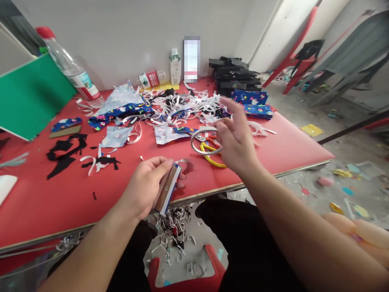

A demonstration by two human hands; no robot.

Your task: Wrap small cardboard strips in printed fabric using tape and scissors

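Observation:
My left hand (152, 178) is closed on a small flat brown cardboard piece (168, 188) with white and blue patterned edges, held tilted above the table's front edge. My right hand (238, 136), raised to its right, holds a thin pale ring that looks like a narrow roll of tape (193, 147) against the thumb, with the index finger pointing up and blurred. A thin, pale strip shows beside the left fingers. Behind and below the ring lie yellow-handled scissors (216, 163) and a red-handled tool (212, 140), both partly hidden.
White strips and scraps (179, 105) are heaped mid-table, beside patterned cloth (121, 115). Black pieces (234, 73) are stacked at the back, near folded blue cloth (258, 111). Bottles (82, 81), a phone (192, 61) and a green board (33, 97) line the rear and left.

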